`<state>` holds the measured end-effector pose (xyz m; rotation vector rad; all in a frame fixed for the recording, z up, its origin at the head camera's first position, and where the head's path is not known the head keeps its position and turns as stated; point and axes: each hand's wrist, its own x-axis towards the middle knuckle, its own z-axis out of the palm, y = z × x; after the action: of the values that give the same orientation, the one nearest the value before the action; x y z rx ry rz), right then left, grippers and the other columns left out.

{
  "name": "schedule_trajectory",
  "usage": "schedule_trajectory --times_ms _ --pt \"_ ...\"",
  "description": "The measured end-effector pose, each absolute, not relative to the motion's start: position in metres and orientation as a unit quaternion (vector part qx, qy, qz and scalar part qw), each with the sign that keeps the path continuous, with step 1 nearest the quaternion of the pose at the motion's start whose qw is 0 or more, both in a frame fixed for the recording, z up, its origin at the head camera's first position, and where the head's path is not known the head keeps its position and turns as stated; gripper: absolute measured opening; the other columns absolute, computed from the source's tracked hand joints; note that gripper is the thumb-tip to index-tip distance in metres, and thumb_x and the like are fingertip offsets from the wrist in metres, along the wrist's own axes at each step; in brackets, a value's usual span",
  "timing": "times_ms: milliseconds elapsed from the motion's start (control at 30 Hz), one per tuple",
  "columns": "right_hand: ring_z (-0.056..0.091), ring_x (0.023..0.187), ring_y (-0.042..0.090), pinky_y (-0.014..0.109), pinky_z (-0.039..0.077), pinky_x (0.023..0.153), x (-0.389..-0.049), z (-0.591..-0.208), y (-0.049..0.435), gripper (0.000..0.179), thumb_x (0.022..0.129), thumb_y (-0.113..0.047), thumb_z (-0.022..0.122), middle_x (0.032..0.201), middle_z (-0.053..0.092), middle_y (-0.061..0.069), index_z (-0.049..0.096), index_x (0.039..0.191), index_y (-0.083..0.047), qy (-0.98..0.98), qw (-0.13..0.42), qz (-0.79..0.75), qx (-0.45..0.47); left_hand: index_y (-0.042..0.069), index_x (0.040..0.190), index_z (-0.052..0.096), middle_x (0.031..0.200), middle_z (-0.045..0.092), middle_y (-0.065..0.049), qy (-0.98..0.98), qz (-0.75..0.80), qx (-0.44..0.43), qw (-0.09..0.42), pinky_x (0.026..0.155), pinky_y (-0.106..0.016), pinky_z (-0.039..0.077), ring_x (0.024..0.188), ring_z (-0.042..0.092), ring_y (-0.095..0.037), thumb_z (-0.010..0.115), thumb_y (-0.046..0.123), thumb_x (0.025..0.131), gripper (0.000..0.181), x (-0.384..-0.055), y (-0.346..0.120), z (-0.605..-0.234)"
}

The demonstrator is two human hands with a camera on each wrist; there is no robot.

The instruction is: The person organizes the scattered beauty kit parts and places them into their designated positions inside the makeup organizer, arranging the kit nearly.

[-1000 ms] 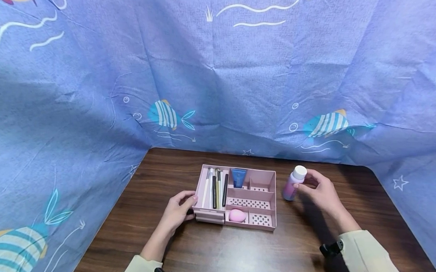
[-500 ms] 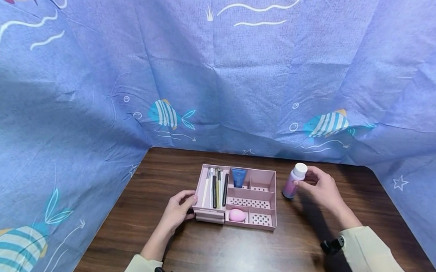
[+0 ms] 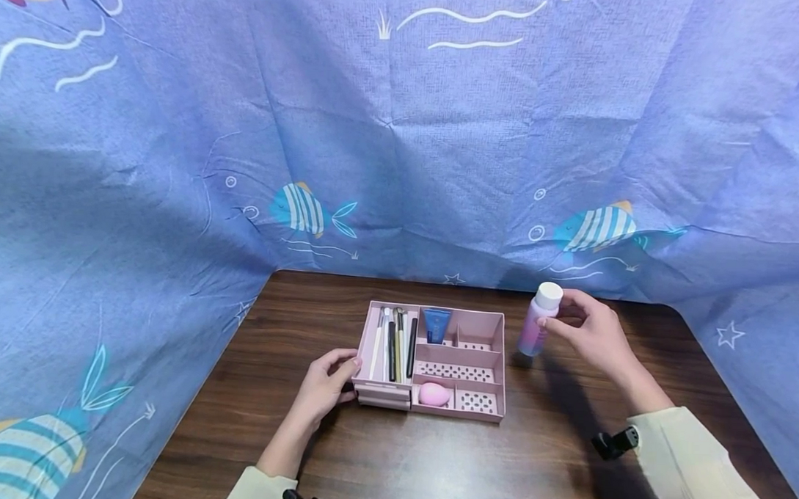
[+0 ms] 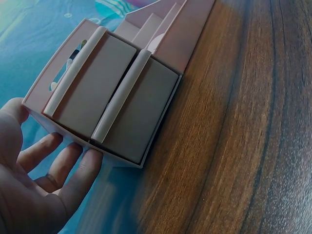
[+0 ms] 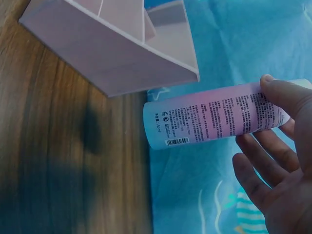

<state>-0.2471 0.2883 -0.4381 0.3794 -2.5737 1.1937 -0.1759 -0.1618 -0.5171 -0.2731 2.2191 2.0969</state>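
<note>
A pink desk organizer [image 3: 459, 360] with two front drawers [image 4: 117, 90] stands on the table. Its left section holds several brushes and pencils [image 3: 395, 345]. A blue tube [image 3: 436, 326] stands in the back compartment, and a pink egg-shaped makeup sponge [image 3: 434, 395] lies in the front one. My left hand [image 3: 326, 383] holds the organizer's left front corner, thumb at the top edge and fingers against the side. To the right of the organizer, my right hand [image 3: 591, 333] grips a pink-and-blue bottle [image 5: 209, 117] with a white cap [image 3: 549, 294], held slightly above the table.
The dark wooden table [image 3: 425, 463] ends at a blue fish-print cloth [image 3: 455, 171] hanging behind it and at both sides. Several organizer compartments to the right, such as the middle tray [image 3: 458, 371], show bare perforated floors.
My right hand has raised the bottle a little off the table and away from me. The left hand and the organizer stay where they were.
</note>
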Motion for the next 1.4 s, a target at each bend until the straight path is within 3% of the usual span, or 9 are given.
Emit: schedule_trajectory --times_ms 400,700,1233,1400 --pt "0.07 0.081 0.003 0.017 0.058 0.07 -0.242 -0.409 0.268 0.043 0.084 -0.023 0.088 0.104 0.074 0.01 0.069 0.12 -0.009 -0.885 0.148 0.416 0.149 0.003 0.128 0.067 0.106 0.066 -0.011 0.726 0.681 -0.088 0.041 0.074 -0.043 0.065 0.091 0.063 -0.017 0.067 0.019 0.099 0.033 -0.177 -0.162 -0.518" --pt "0.069 0.082 0.003 0.014 0.058 0.072 -0.243 -0.397 0.245 0.043 0.083 -0.019 0.088 0.103 0.074 0.01 0.069 0.12 -0.008 -0.867 0.152 0.438 0.182 0.004 0.127 0.068 0.104 0.066 -0.01 0.726 0.681 -0.087 0.039 0.074 -0.043 0.065 0.089 0.063 -0.016 0.068 0.019 0.098 0.032 -0.177 -0.162 -0.517" --pt "0.07 0.082 0.005 0.016 0.059 0.072 -0.257 -0.426 0.21 0.042 0.081 -0.014 0.089 0.099 0.074 0.015 0.07 0.116 -0.004 -0.845 0.131 0.486 0.179 0.004 0.128 0.068 0.105 0.066 -0.01 0.724 0.682 -0.093 0.038 0.075 -0.044 0.065 0.09 0.064 -0.016 0.069 0.019 0.098 0.033 -0.176 -0.162 -0.516" --pt "0.073 0.086 0.016 0.02 0.061 0.075 -0.261 -0.438 0.206 0.044 0.081 -0.014 0.089 0.103 0.075 0.016 0.069 0.118 -0.001 -0.858 0.112 0.472 0.171 0.004 0.126 0.069 0.105 0.066 -0.01 0.724 0.682 -0.095 0.036 0.075 -0.044 0.065 0.09 0.064 -0.016 0.069 0.018 0.098 0.032 -0.176 -0.16 -0.515"
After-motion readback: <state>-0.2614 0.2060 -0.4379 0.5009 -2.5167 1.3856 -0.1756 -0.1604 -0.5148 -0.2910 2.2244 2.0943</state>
